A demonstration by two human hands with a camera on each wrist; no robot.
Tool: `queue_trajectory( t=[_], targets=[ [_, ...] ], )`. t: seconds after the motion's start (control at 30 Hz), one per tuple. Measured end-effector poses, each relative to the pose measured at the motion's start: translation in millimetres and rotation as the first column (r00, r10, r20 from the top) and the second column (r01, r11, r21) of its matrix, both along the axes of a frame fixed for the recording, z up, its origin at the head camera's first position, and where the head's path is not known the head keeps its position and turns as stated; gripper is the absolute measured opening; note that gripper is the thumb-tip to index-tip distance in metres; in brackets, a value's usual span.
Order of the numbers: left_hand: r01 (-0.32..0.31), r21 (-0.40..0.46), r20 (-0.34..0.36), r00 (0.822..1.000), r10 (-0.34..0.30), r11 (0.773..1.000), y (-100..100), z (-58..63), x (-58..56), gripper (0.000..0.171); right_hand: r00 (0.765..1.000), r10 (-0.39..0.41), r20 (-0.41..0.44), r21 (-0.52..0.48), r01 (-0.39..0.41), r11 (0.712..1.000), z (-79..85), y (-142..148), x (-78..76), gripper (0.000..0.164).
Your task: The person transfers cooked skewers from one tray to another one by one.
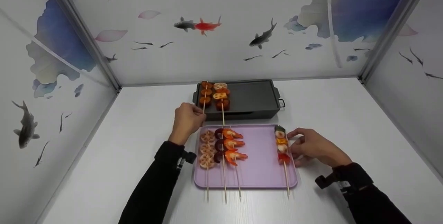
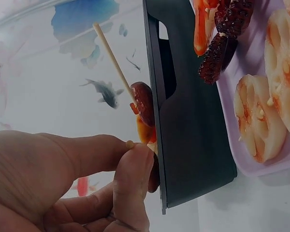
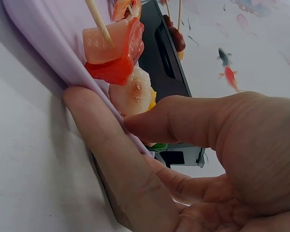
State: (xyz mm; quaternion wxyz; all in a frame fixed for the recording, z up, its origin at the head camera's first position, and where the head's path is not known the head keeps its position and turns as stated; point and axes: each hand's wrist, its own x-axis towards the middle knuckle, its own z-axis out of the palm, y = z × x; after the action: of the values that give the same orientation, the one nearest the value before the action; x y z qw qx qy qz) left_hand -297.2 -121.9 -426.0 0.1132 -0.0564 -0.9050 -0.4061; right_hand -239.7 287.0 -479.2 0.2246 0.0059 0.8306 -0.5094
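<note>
"Counting skewers, what do you get?"

"Six. Two lie on the grill (image 1: pixel 252 96): the brown-round skewer (image 1: pixel 205 100), with three rounds, and a mixed skewer (image 1: pixel 222 105) beside it. Four lie on the purple tray (image 1: pixel 258 172): a lotus skewer (image 1: pixel 207 148) of three slices, a dark skewer (image 1: pixel 219 145) of three pieces, a prawn skewer (image 1: pixel 231 144) of three, and a vegetable skewer (image 1: pixel 282 141) near the right edge."

"And the hands?"

"Two. The left hand (image 1: pixel 188 120) pinches the brown-round skewer's stick; the right hand (image 1: pixel 316 148) grips the tray's right edge."

"Anything the head view misses?"

"The left wrist view shows the dark pieces' beaded surface. The right wrist view shows the thumb at the rim and a finger along the tray's outer side."
</note>
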Motion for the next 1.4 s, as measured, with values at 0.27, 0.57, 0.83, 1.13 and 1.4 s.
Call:
queue_trajectory(
  t=[0.27, 0.57, 0.83, 1.13, 1.4],
  targets=[
    [-0.012, 0.016, 0.013, 1.000, 0.011, 1.000, -2, -0.8, 1.5, 0.011, 1.000, -0.003, 0.000, 0.022, 0.003, 1.000, 0.1, -2, 0.2, 0.053],
    [-0.015, 0.024, 0.054, 0.998, 0.014, 1.000, 0, 3.8, 5.2, 0.014, 1.000, 0.005, -0.004, 0.017, -0.005, 1.000, 1.0, -1, 0.5, 0.052],
    [0.007, 0.046, 0.060, 0.998, -0.010, 0.999, 4, 8.3, 9.9, 0.013, 1.000, 0.010, -0.003, 0.012, -0.010, 1.000, 1.4, -1, 1.2, 0.052],
    [0.001, 0.035, 0.066, 0.998, -0.004, 0.999, 6, 11.4, 13.5, 0.011, 1.000, -0.005, 0.014, 0.029, 0.004, 1.000, 1.1, -1, 0.1, 0.051],
    [0.008, 0.017, 0.056, 0.998, -0.009, 1.000, 11, 18.0, 20.3, 0.011, 1.000, -0.016, 0.023, 0.033, 0.015, 0.999, 0.1, -3, -1.6, 0.053]
  ],
)
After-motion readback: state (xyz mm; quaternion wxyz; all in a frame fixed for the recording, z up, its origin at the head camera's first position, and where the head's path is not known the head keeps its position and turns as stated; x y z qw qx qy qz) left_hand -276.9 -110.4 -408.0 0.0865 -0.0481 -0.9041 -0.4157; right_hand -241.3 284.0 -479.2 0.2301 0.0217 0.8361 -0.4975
